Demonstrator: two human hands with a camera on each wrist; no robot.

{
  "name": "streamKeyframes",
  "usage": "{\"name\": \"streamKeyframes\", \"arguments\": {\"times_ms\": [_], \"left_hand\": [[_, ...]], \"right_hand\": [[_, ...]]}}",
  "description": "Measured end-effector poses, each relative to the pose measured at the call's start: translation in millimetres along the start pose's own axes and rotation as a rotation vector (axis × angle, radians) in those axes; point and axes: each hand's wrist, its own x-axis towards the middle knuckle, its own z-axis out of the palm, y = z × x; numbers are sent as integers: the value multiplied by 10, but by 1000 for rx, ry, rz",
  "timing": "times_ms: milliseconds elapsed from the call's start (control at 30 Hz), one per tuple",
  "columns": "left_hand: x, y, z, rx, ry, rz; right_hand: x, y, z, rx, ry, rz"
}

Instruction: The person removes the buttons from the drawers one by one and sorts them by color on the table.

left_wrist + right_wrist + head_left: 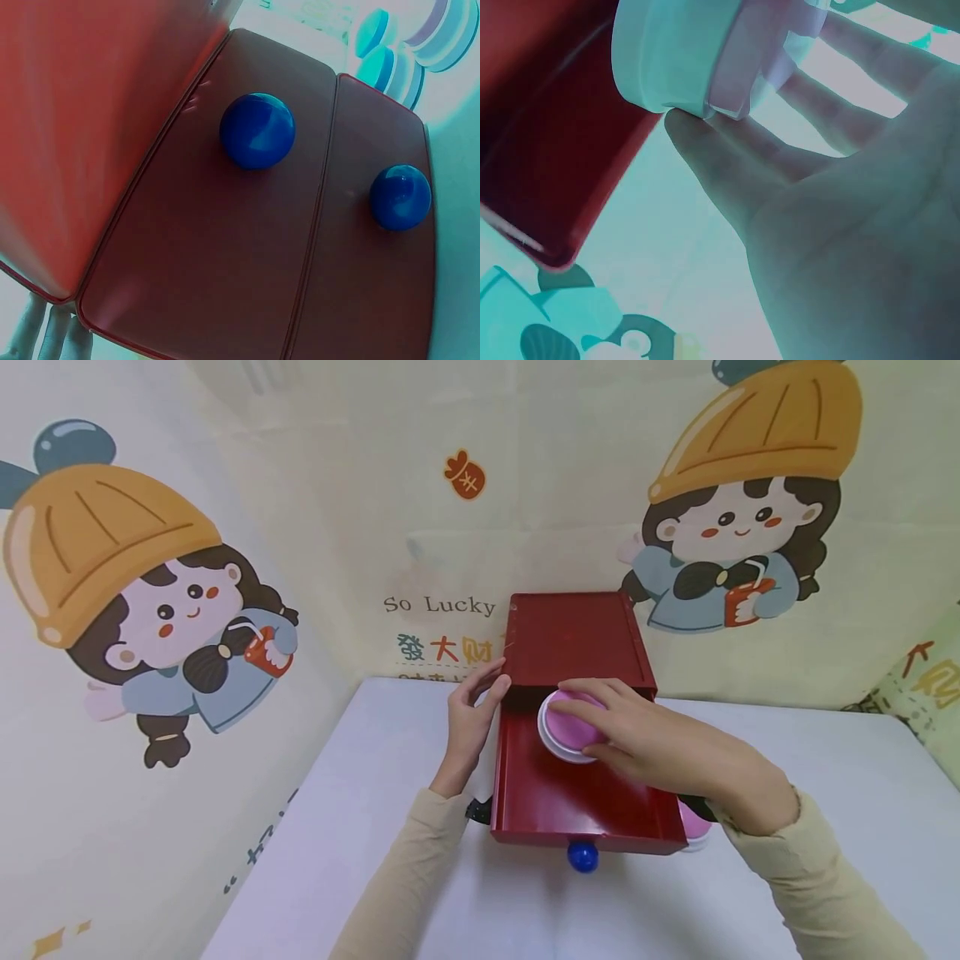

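My right hand [652,739] grips a round pink-and-white object [562,728], fingers and thumb round its edge, over the pulled-out drawer [555,806] of a red cabinet [573,639]. From the right wrist its thick white base [671,56] and pinkish upper part show between the fingertips. At the cabinet's left front edge, the left hand [472,718] touches the side with relaxed fingers and thumb. A blue knob [582,857] sticks out from the drawer's front. The left wrist view shows two dark red fronts, each with a blue ball knob [257,131].
Another pink-and-white round piece [696,828] lies right of the drawer, partly hidden by it and the right arm. Several round pieces [390,75] stand beyond the cabinet in the left wrist view. The white table [337,827] meets a cartoon-printed backdrop [420,543] behind the cabinet.
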Motion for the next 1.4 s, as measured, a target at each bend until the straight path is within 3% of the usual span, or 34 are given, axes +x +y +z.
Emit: {"name": "streamKeyframes", "arguments": {"times_ms": [267,533,1033,1400], "left_hand": [[9,54,4,7,-6,-20],[-58,354,15,14,-18,-26],[-65,368,25,-3,-15,-18],[-75,381,33,18,-14,-19]], "right_hand": [[-96,34,-80,42,10,14],[-197,73,-95,25,44,-21],[-367,115,-117,43,95,-4],[-514,186,-173,-9,151,-16]]}}
